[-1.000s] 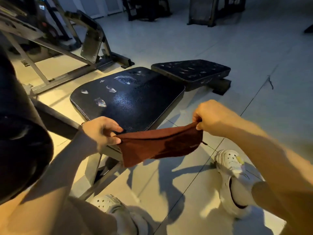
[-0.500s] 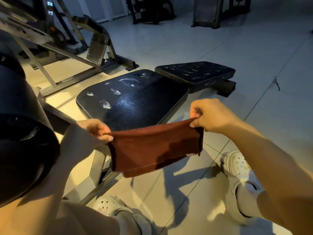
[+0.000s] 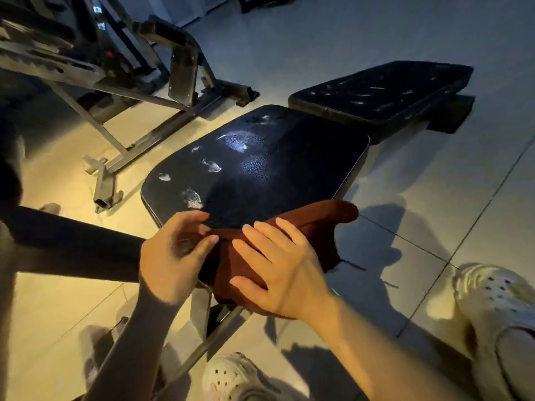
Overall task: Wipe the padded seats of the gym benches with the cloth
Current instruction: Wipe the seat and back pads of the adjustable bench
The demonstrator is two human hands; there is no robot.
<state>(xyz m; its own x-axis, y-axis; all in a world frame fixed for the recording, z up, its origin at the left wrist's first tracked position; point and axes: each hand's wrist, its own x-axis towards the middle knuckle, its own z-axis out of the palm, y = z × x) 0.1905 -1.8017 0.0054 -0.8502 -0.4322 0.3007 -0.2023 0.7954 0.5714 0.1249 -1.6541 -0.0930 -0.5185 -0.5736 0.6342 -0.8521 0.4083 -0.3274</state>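
The dark red cloth (image 3: 295,241) lies bunched on the near edge of the black padded seat (image 3: 260,169), with part of it hanging over that edge toward the person. The right hand (image 3: 278,273) rests flat on top of the cloth, fingers (image 3: 260,235) straight and spread, grasping nothing. The left hand (image 3: 173,253) sits just beside it at the seat's near left corner; its thumb and fingers pinch the left end of the cloth. The seat surface carries several pale worn patches (image 3: 237,143) toward its left and far side. A second padded seat (image 3: 379,91) stands beyond the first, lower, on the tiled floor (image 3: 405,198). White perforated shoes (image 3: 498,296) appear at the lower right and bottom centre.
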